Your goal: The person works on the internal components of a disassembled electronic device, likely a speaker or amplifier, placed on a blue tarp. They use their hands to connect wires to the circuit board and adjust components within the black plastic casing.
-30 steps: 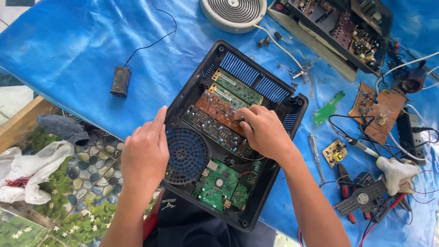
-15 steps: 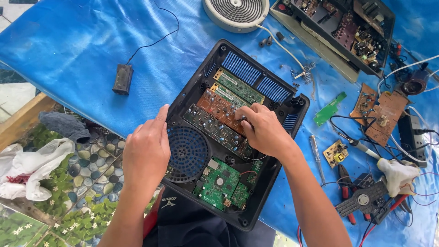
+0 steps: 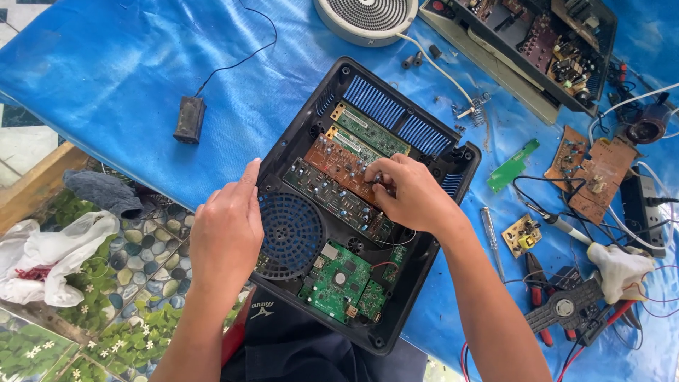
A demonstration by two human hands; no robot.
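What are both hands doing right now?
Left hand: open, flat on the black casing.
Right hand: fingers pinched at the brown circuit board; what they hold cannot be told.

Your left hand [image 3: 225,230] steadies the open black appliance casing [image 3: 453,170] at its edge beside the round fan grille [image 3: 291,235], while your right hand [image 3: 410,192] pinches something on the brown circuit board [image 3: 336,161].

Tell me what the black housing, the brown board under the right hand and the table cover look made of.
Black housing: looks like moulded matt plastic, with cast grille slots. Brown board: probably phenolic circuit board, dull brown and studded with parts. Table cover: seemingly blue plastic tarpaulin, slightly glossy and creased. The right hand rests on the board.
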